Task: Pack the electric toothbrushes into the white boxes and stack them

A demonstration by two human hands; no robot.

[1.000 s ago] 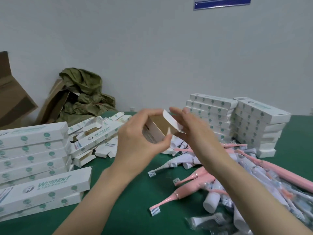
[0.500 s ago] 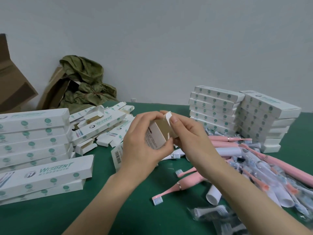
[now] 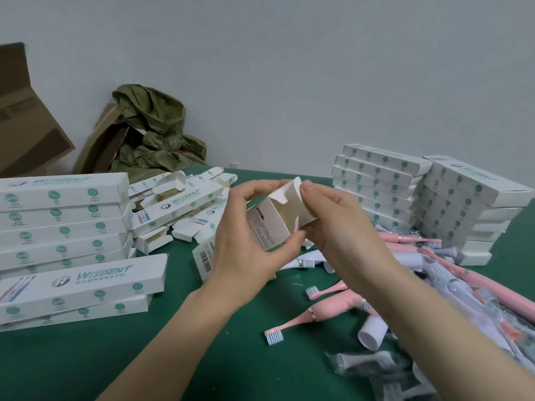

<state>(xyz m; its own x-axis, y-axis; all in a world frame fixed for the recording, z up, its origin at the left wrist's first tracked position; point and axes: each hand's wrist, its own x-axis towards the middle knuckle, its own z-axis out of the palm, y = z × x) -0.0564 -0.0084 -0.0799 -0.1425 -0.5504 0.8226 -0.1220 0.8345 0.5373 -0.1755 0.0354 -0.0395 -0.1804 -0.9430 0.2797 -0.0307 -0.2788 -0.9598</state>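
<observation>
Green-covered table (image 3: 86, 366) against a pale wall. Above its middle, both hands hold one long white box (image 3: 269, 227), its open end tilted up toward the camera. The left hand (image 3: 246, 250) grips the box body, fingers curled round it; the right hand (image 3: 341, 227) pinches the end flap (image 3: 289, 192). Pink electric toothbrushes (image 3: 315, 314) lie loose at right. Closed boxes form a left stack (image 3: 63, 221) and a right stack (image 3: 376, 186)
</observation>
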